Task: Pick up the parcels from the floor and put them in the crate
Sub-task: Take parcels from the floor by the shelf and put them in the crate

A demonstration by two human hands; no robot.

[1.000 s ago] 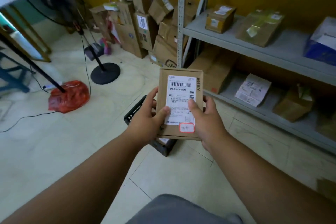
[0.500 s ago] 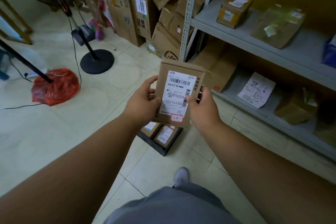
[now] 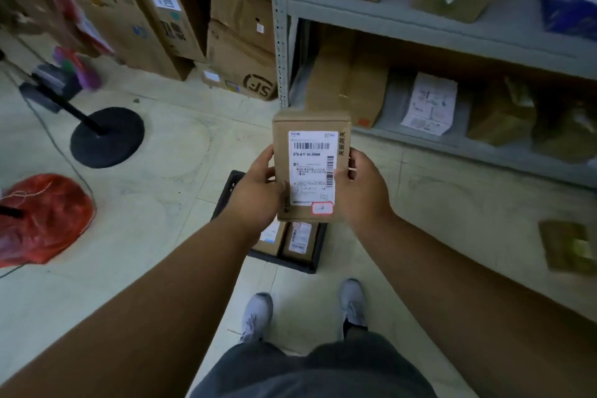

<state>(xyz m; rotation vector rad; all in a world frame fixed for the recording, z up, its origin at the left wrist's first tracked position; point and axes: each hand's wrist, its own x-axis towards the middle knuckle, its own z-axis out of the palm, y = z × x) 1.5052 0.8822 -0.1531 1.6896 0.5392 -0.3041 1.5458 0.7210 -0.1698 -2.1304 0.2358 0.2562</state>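
**Parcel held right over the crate**

Parcel first: a flat brown cardboard parcel with a white label (image 3: pixel 311 168) is up in the air, held in front of the person. Its long side points away from the person, toward the shelves. The label faces up at the camera.

Both hands hold it. The left hand (image 3: pixel 258 191) grips the left edge, with the thumb curled over the top face. The right hand (image 3: pixel 361 191) grips the right edge in the same way. Neither hand has a free finger for anything else. Both hands are the same way from the crate, so neither one is closer.

Just under the parcel sits a black plastic crate (image 3: pixel 318 255) on the floor. The parcel hides most of it. Two small brown boxes with labels (image 3: pixel 298 237) already lie side by side inside, at the near end. So the way to go is straight down. I think the far part of the crate has room, but the parcel covers it, so I cannot tell.

The person's two grey shoes (image 3: pixel 353 302) stand right behind the crate on the pale tiled floor (image 3: pixel 161 203).

Further out, one more brown taped parcel (image 3: pixel 568 245) lies on the floor to the right, so the job is likely not done yet. A grey metal shelf unit (image 3: pixel 452 32) holds more boxes behind. A red net bag (image 3: pixel 45 216) and a black round stand base (image 3: pixel 106 137) sit off to the left.
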